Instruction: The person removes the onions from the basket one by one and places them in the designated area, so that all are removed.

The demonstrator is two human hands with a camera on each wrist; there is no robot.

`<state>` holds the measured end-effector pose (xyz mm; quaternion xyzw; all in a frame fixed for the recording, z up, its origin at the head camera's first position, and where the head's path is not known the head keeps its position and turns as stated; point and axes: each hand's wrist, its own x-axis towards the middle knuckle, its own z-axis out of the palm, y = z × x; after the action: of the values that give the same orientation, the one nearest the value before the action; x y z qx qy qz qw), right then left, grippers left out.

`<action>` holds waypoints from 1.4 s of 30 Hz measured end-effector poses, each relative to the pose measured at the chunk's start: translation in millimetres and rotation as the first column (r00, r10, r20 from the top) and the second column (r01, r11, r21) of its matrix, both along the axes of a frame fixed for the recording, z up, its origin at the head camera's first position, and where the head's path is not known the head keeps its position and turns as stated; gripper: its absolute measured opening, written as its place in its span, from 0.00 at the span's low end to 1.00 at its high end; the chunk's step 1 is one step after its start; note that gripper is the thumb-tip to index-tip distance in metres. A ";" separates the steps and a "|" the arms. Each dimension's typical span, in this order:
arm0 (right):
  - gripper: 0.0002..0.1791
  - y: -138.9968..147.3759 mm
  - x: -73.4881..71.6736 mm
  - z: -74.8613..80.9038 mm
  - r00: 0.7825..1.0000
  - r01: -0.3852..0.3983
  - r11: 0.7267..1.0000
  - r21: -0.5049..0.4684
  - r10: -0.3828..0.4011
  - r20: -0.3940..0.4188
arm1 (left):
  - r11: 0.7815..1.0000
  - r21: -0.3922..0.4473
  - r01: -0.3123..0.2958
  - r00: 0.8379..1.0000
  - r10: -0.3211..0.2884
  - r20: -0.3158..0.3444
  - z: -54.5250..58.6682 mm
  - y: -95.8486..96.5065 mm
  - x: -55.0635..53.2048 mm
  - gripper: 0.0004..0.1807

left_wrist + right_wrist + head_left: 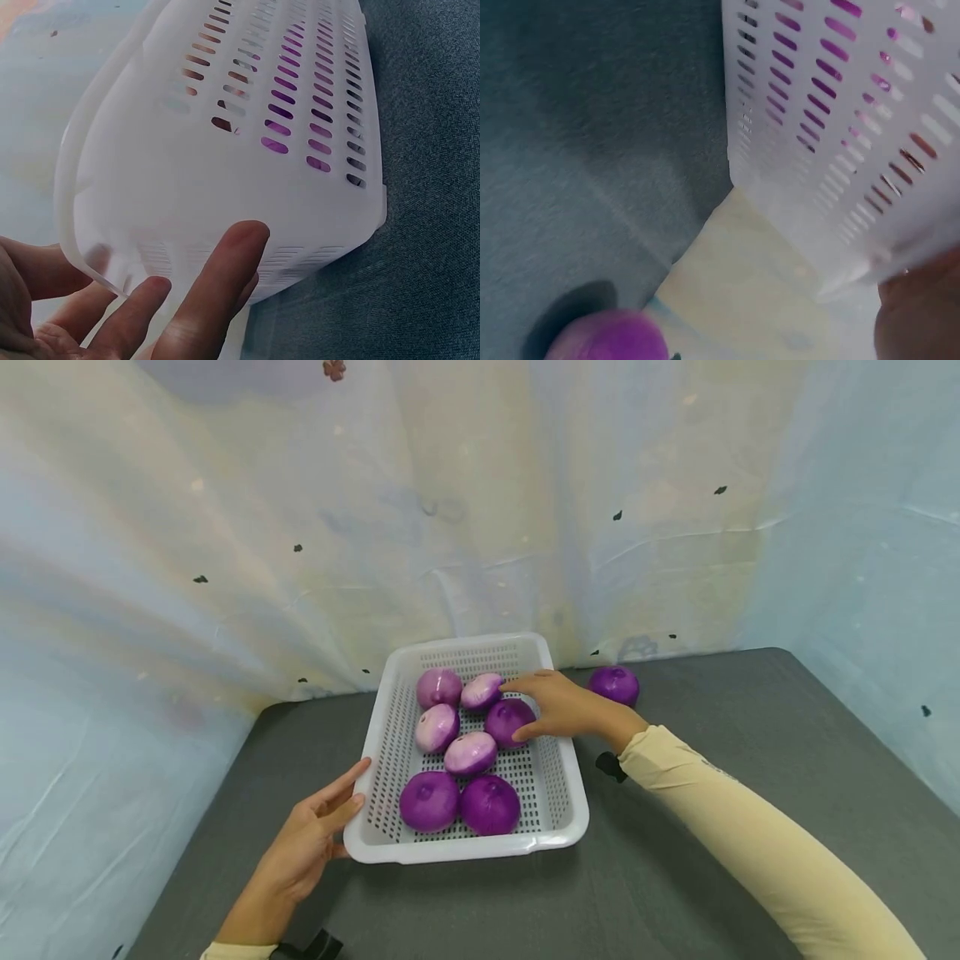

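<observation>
A white slotted plastic basket [566, 793] rests on the dark table with several purple onions inside. My left hand [303, 839] holds its near left side, thumb at the rim; in the left wrist view, fingers [217, 292] lie against the outer wall. My right hand [566, 703] reaches over the right rim, its thumb and fingers around a dark purple onion [507, 720] inside. Next to that onion is a paler two-toned onion [482, 691]. In the right wrist view only part of the right hand [922, 319] shows, and the basket wall hides the fingertips.
Another purple onion [613, 685] lies on the table outside the basket, beyond the right forearm. Two dark onions [429, 802] sit at the basket's near end. The dark grey table [697, 718] meets a hanging pale sheet [480, 527] behind.
</observation>
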<state>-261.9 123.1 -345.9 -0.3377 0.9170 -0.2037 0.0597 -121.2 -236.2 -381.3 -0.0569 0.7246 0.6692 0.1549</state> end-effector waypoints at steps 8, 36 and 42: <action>0.46 -23.6 -12.7 -5.3 0.997 0.050 0.974 0.223 -0.037 -0.062 | 1.000 -0.009 -0.010 1.000 0.010 0.001 -0.9 -4.0 2.5 0.33; 0.47 -26.7 -6.2 -8.4 0.984 0.093 0.924 0.370 -0.029 -0.174 | 1.000 -0.021 -0.019 1.000 0.019 -0.007 -0.6 2.0 0.5 0.32; 0.47 -27.4 -5.6 -6.5 0.983 0.086 0.927 0.365 -0.021 -0.180 | 0.999 -0.032 -0.038 0.999 0.037 -0.010 -1.1 3.0 0.5 0.32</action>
<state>-267.5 95.7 -352.5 -0.3115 0.9495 0.0021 0.0371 -120.7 -233.2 -382.4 -0.0698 0.7346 0.6607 0.1380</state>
